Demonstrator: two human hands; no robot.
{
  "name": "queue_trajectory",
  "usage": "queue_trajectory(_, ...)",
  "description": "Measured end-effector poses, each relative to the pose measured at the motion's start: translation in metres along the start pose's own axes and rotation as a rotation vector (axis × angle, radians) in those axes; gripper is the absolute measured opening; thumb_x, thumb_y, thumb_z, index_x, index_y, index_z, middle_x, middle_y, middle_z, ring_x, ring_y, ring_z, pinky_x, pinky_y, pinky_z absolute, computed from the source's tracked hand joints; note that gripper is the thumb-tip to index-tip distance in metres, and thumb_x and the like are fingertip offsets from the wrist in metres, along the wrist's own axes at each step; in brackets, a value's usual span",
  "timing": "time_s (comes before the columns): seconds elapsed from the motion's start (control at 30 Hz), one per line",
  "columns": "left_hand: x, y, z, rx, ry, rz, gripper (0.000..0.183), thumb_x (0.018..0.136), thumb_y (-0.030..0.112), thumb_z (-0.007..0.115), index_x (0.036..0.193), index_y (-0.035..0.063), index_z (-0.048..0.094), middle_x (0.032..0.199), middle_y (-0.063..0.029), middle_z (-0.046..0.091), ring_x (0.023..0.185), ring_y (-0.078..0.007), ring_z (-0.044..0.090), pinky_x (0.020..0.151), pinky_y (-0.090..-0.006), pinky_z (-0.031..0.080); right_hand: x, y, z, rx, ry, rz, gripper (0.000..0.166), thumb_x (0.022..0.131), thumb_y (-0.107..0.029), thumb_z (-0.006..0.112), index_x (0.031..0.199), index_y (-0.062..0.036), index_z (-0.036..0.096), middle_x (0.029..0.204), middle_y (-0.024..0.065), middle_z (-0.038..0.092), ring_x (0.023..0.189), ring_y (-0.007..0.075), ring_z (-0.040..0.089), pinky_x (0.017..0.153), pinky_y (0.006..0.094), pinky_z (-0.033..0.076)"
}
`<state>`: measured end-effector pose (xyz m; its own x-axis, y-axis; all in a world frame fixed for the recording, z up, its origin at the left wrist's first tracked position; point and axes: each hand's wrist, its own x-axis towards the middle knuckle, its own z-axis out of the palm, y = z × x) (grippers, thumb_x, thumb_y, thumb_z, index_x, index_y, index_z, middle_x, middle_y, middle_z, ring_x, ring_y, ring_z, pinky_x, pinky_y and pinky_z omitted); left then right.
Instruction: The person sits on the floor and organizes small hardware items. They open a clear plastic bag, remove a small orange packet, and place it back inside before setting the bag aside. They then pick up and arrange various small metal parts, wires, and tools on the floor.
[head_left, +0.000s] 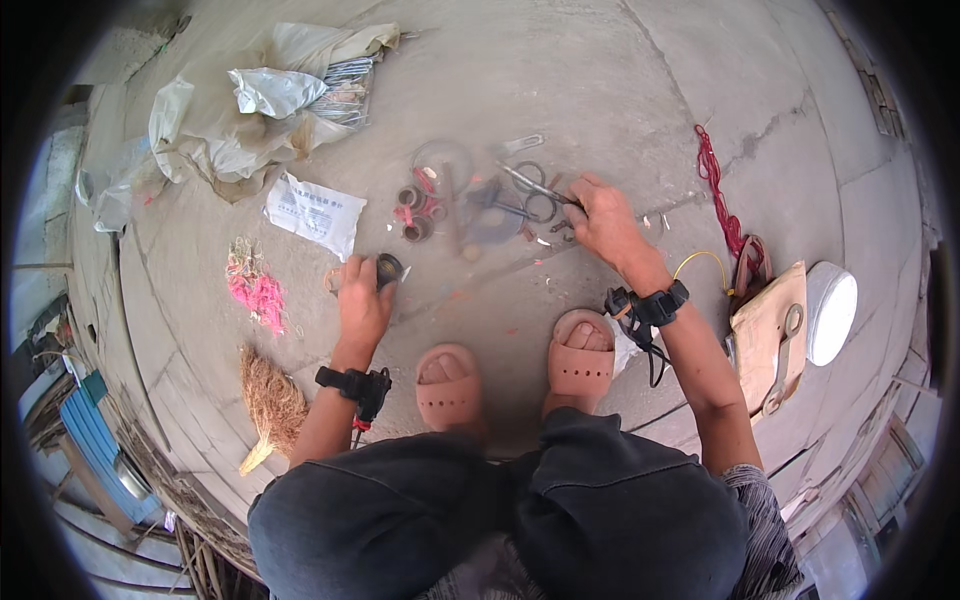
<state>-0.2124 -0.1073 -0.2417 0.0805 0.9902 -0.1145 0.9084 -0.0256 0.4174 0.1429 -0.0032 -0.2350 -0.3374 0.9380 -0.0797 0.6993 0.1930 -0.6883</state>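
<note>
My left hand (361, 300) is low over the concrete floor, its thumb and fingers curled at a small black round object (389, 268), possibly a tape roll. An orange-brown ring (331, 280) shows partly behind that hand. My right hand (606, 225) grips the dark end of a slim metal rod-shaped tool (531, 181), which points up and left. Beneath the tool lie two dark rings (540, 208), possibly scissor handles. Left of them is a blurred translucent disc (491, 217). Rusty pipe fittings (416, 227) with pink strips sit further left.
A printed white packet (315, 213), pink netting (259, 296) and a straw hand broom (271, 401) lie on the left. Crumpled plastic sheeting (225, 139) is behind. Red cord (720, 187), a cardboard piece (757, 322) with a wrench (786, 360), and a white lid (832, 313) lie right.
</note>
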Motion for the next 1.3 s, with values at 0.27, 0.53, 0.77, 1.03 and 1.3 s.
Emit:
queue_trajectory(0.27, 0.001, -0.001, 0.004, -0.002, 0.014, 0.017, 0.046, 0.067, 0.0, 0.072, 0.11, -0.003, 0.057, 0.104, -0.0195, 0.053, 0.097, -0.0405, 0.052, 0.083, -0.0459, 0.046, 0.019, -0.032, 0.051, -0.245, -0.105, -0.024, 0.01, 0.074, -0.008, 0.066, 0.083, -0.0038, 0.062, 0.085, 0.0154, 0.062, 0.078, 0.0374, 0.063, 0.07, 0.0452, 0.05)
queue_trajectory(0.53, 0.001, 0.0, 0.003, -0.018, 0.026, 0.014, 0.044, 0.066, 0.0, 0.073, 0.108, -0.0027, 0.058, 0.104, -0.0194, 0.054, 0.098, -0.0409, 0.053, 0.083, -0.046, 0.046, 0.037, -0.04, 0.062, -0.246, -0.074, -0.024, 0.009, 0.073, -0.01, 0.067, 0.072, -0.0015, 0.064, 0.08, 0.0173, 0.063, 0.073, 0.0353, 0.064, 0.064, 0.0442, 0.051)
queue_trajectory(0.77, -0.001, -0.001, 0.005, -0.023, 0.021, -0.019, 0.047, 0.066, 0.0, 0.072, 0.111, -0.0027, 0.059, 0.106, -0.0192, 0.054, 0.099, -0.0402, 0.053, 0.085, -0.0454, 0.046, 0.025, -0.015, 0.034, 0.851, -0.264, 0.316, 0.021, 0.085, -0.025, 0.07, 0.085, -0.0037, 0.069, 0.074, 0.0019, 0.059, 0.066, 0.0101, 0.054, 0.056, 0.0251, 0.042)
queue_trajectory(1.03, 0.0, -0.003, 0.006, -0.011, 0.009, -0.003, 0.046, 0.067, 0.0, 0.072, 0.111, -0.0025, 0.058, 0.106, -0.0188, 0.054, 0.1, -0.0396, 0.053, 0.084, -0.0455, 0.046, 0.006, -0.022, 0.001, 1.127, -0.316, 0.445, 0.032, 0.085, -0.036, 0.066, 0.099, -0.0063, 0.068, 0.095, 0.0029, 0.07, 0.078, 0.0112, 0.058, 0.066, 0.0274, 0.043)
queue_trajectory(1.3, 0.0, -0.003, 0.005, -0.032, 0.011, 0.015, 0.047, 0.067, 0.0, 0.072, 0.111, -0.0024, 0.058, 0.106, -0.0192, 0.054, 0.098, -0.0399, 0.053, 0.083, -0.0459, 0.046, -0.014, -0.012, -0.027, 1.127, -0.235, 0.464, 0.032, 0.086, -0.034, 0.065, 0.103, -0.0074, 0.068, 0.093, 0.0012, 0.069, 0.078, 0.0087, 0.057, 0.065, 0.0248, 0.041)
